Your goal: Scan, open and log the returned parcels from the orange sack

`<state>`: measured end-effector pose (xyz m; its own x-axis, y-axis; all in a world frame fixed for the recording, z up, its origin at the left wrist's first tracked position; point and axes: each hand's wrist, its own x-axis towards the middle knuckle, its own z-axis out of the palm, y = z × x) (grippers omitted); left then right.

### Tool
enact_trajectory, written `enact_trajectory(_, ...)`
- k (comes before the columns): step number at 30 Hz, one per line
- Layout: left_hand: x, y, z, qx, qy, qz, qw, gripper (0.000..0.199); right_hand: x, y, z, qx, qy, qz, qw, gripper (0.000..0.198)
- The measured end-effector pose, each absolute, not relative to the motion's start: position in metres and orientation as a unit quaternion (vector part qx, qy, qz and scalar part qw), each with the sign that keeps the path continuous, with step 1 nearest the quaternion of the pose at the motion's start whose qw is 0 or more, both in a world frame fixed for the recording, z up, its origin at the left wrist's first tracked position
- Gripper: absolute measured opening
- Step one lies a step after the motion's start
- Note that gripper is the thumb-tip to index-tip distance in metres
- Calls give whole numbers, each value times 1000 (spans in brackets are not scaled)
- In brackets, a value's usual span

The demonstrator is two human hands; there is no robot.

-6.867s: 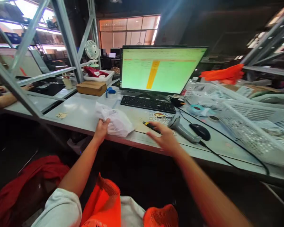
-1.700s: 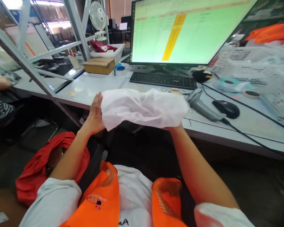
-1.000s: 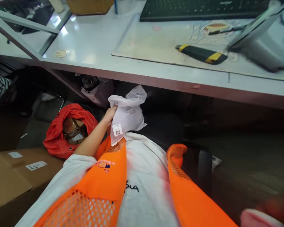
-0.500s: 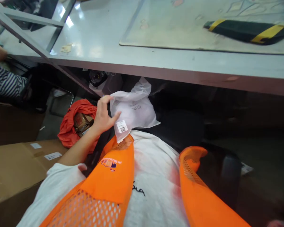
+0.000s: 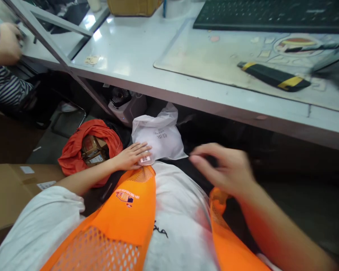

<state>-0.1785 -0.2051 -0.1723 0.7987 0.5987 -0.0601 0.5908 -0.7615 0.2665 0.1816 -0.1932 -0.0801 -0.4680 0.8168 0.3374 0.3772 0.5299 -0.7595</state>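
A frosted white plastic bag (image 5: 165,141) with dark printing and a QR label rests on my lap just under the desk edge, something rounded and pale inside it. Flat across its lower left corner lies my left hand (image 5: 134,155), fingers stretched out, beside the QR label. My right hand (image 5: 227,165) hovers to the right of the bag, apart from it. Its fingers are loosely curved, thumb and index finger a little apart, with nothing visible between them; motion blurs it slightly.
On the desk (image 5: 124,56) lie a black-and-yellow box cutter (image 5: 274,76), a mat and a keyboard (image 5: 271,17). An orange-red bag of small cartons (image 5: 70,150), a large cardboard box (image 5: 5,195) and a small fan (image 5: 121,97) are leftward. A co-worker's striped sleeve (image 5: 5,86) shows far left.
My left hand has gone from gripping the bag's upper left edge to lying flat on its lower corner. The bag has settled slightly lower. My right hand has come in from the lower right.
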Motion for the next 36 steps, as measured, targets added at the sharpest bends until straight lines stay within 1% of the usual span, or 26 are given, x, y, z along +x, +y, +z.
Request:
enact_trajectory(2,-180,-203,-177,944,303,13,127,69,161,-189,-102,-308,-829,317,342,19)
enact_trajectory(3,-180,-201,-177,946,300,19,119,66,149,-188,-115,-279,-843,319,330,18)
enact_trajectory(6,-174,-190,-170,945,300,84,95,41,121,-187,-142,-232,-866,314,311,21)
enact_trajectory(8,-161,-178,-154,941,288,158,78,28,113,-184,-142,-222,-862,300,343,25)
enact_trajectory(10,-142,-167,-130,931,277,232,56,25,114,-177,-126,-225,-846,270,401,21)
enact_trajectory(13,-108,-156,-85,900,292,321,22,24,125,-165,-83,-230,-813,224,486,13)
enact_trajectory(15,-88,-152,-55,881,298,367,1,21,135,-161,-52,-234,-794,208,522,15)
enact_trajectory(17,-71,-149,-29,869,295,396,-17,19,145,-160,-22,-254,-785,190,532,13)
enact_trajectory(20,-52,-144,3,863,277,423,-14,16,157,-162,13,-333,-786,162,496,10)
enact_trajectory(23,-42,-140,28,838,283,464,48,17,166,-163,35,-401,-777,155,460,16)
enact_trajectory(25,-42,-137,40,792,325,506,102,22,171,-163,39,-410,-773,156,458,17)
enact_trajectory(28,-56,-126,51,689,393,593,141,31,189,-164,29,-419,-772,163,450,16)
enact_trajectory(31,-83,-113,46,616,419,653,134,38,227,-166,6,-450,-770,137,431,15)
enact_trajectory(34,-102,-113,28,602,438,651,153,44,273,-168,-16,-479,-775,100,400,15)
enact_trajectory(36,-103,-123,11,608,451,626,187,46,294,-172,-22,-495,-785,101,358,17)
